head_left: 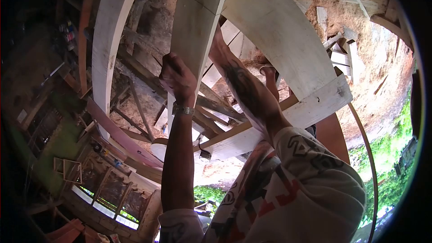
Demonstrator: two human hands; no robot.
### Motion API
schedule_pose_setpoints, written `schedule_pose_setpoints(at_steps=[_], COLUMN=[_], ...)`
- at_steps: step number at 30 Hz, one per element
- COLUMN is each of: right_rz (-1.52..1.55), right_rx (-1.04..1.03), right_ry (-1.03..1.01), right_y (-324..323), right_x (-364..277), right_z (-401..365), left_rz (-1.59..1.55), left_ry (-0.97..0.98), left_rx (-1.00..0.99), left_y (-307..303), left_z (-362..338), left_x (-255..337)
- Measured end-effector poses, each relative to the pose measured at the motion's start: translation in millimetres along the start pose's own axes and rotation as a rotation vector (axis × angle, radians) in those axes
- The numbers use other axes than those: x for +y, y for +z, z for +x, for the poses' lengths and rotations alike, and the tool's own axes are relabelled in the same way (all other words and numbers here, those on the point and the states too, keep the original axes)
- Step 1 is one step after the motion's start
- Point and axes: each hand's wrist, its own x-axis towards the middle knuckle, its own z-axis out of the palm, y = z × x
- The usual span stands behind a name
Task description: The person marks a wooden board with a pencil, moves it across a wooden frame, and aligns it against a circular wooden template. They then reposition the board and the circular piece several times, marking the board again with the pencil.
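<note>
A pale wooden board (194,27) stands in the middle of the view, a pencil-like line crossing its upper part. My left hand (178,77), with a watch (183,110) on the wrist, is closed around the board's left edge low down, thumb side up. My tattooed right forearm (245,85) reaches up behind the board's right edge. The right hand's fingers are hidden there, so their grip does not show. Wide curved wooden pieces flank the board, one on the right (288,36) and one on the left (108,40).
A straight pale plank (270,126) crosses below the curved pieces, close to my body. Dark timbers (216,112) lie beneath, above ground with wood scraps (342,58). A reddish curved strip (123,137) lies at the left. Part of another person's leg (271,81) shows beyond my right arm.
</note>
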Motion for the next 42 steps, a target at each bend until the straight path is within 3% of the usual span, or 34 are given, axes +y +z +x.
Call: schedule_pose_setpoints(at_steps=[2,4,6,9,12,20,25,28,31,34,37,42], right_rz=[0.185,0.503,0.698,0.784,0.782,0.756,0.733,0.311,0.309,0.307,0.197,0.136], right_rx=[0.004,-0.139,-0.245,-0.339,-0.282,-0.337,-0.417,-0.017,-0.372,-0.381,-0.182,-0.06], right_ry=[-0.041,0.138,0.185,0.084,0.14,0.12,0.104,-0.035,-0.026,-0.022,-0.047,-0.05], right_y=[-8,-17,-27,-34,-35,-29,-31,11,-11,-26,-20,2], right_x=[2,-8,-16,-20,-20,-19,-13,-20,-17,-7,-4,-8], right_z=[2,0,-13,-38,-35,-32,-22,-29,-3,15,16,2], left_rz=[-0.042,-0.018,0.005,0.038,0.044,0.009,-0.004,-0.01,-0.002,-0.022,-0.039,-0.009], left_ry=[-0.017,0.05,0.069,0.043,0.027,0.067,-0.011,-0.002,0.01,-0.014,-0.023,0.016], left_rx=[0.012,0.022,0.018,0.007,0.005,0.028,0.002,0.007,-0.001,-0.021,-0.009,-0.01], left_y=[1,-1,-3,-3,-2,-1,-2,-1,-2,-3,-2,-5], left_z=[-1,2,1,2,1,1,0,0,1,0,1,0], left_x=[2,5,6,5,6,5,6,4,3,4,6,7])
